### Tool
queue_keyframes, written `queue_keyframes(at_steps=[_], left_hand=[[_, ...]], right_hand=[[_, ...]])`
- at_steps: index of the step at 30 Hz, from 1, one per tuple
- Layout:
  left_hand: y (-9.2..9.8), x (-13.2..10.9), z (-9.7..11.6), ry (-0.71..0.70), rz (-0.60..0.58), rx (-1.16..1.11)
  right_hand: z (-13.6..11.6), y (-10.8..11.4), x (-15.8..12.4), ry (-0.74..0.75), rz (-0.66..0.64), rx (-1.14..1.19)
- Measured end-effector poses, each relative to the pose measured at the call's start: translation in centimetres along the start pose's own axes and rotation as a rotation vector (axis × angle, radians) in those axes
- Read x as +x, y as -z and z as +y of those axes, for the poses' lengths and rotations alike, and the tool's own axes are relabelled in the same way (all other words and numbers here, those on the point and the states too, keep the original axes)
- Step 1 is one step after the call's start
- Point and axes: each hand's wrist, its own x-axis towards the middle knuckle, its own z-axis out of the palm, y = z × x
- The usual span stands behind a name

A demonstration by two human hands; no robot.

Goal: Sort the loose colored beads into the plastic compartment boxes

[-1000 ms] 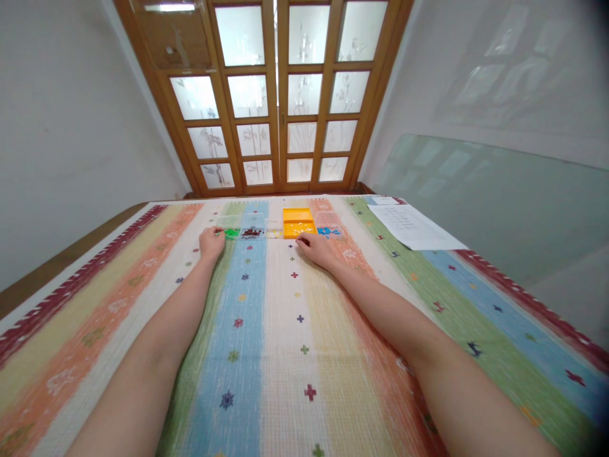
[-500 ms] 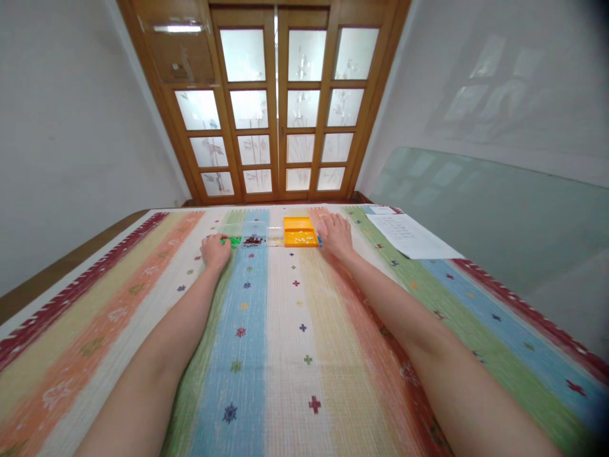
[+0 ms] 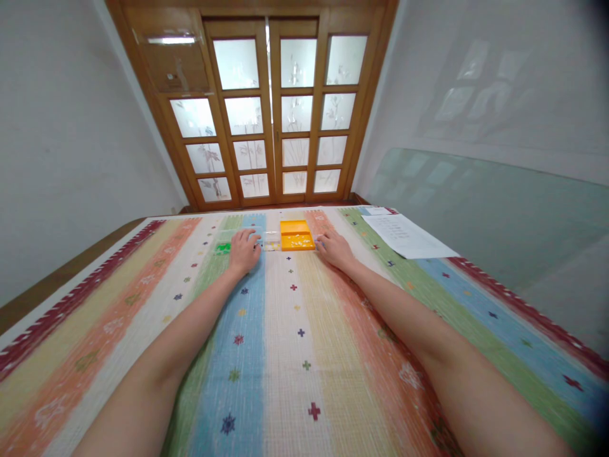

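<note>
A row of small boxes stands at the far side of the striped cloth point(image 3: 285, 343). The orange box point(image 3: 295, 235) with small pale pieces in it is in the middle, a clear box point(image 3: 272, 242) lies to its left and a clear box of green beads point(image 3: 222, 247) further left. My left hand point(image 3: 244, 250) lies over the box between the green one and the clear one, fingers spread on it. My right hand point(image 3: 335, 248) rests just right of the orange box, covering the box there, fingers curled down on it. What lies under either hand is hidden.
A white printed sheet of paper point(image 3: 404, 235) lies at the far right of the cloth. Wooden doors with frosted glass panes point(image 3: 271, 127) stand behind the table. A glass panel point(image 3: 499, 209) leans along the right wall.
My left hand has moved right from the green box onto the dark-bead box. My right hand has slid a little nearer and stays beside the orange box. The view has shifted slightly.
</note>
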Motion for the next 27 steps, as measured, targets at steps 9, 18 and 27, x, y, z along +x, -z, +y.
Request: queue_keyframes(at_steps=[9,18,27], left_hand=[[-1.9,-0.7,0.2,-0.046,-0.113,-0.009],[-2.7,-1.3,0.6,-0.044,-0.162,-0.057],[-3.3,-0.8,4.4,-0.158,-0.230,-0.149]], right_hand=[[-0.3,-0.2,-0.5,-0.031,0.051,-0.033],[-1.3,0.1,-1.3,0.109,-0.045,0.008],[-2.3,-0.4,-1.6,0.044,-0.011,-0.046]])
